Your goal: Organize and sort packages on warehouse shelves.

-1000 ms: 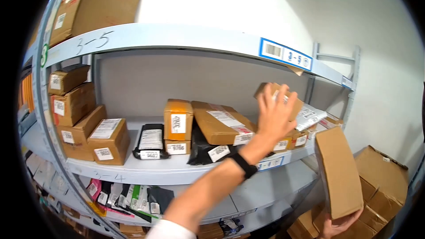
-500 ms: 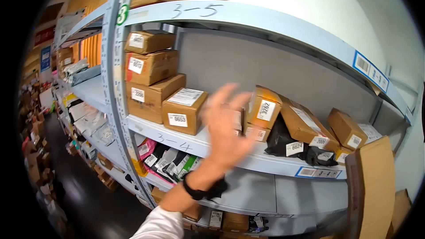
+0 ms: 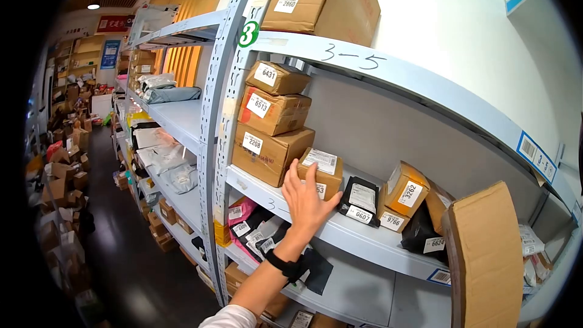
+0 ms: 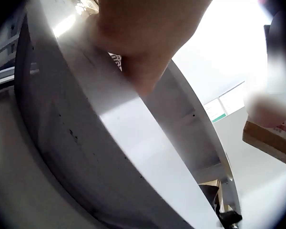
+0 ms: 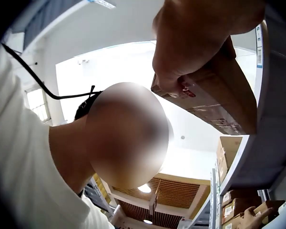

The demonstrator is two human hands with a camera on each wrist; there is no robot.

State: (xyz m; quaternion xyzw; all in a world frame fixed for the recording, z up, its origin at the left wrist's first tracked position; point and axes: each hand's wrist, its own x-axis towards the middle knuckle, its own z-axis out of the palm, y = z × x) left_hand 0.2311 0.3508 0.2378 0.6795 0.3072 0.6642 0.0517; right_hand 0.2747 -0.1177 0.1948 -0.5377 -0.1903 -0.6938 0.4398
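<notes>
My left hand [image 3: 306, 200] reaches up to the shelf, its spread fingers in front of a small cardboard box [image 3: 331, 183] with a white label on top. The fingertips overlap the box's left and upper part, and the thumb is by its lower right. A black band circles that wrist. In the right wrist view, my right hand [image 5: 195, 52] grips a long cardboard box [image 5: 219, 98] at one end. That same box stands upright at the right of the head view, where the right hand is hidden. The left wrist view has the left hand [image 4: 138, 43] over the shelf edge.
Left of the small box rises a stack of labelled boxes [image 3: 270, 152]. To its right lie a black parcel [image 3: 361, 200], an orange-taped box [image 3: 408, 191] and a black bag [image 3: 425, 231]. A shelf upright [image 3: 221, 121] stands left, and the 3-5 beam [image 3: 425, 94] runs above.
My left hand has left a box at the shelf's right part and moved left to the small labelled box. The view has turned left. The long box stays at the right.
</notes>
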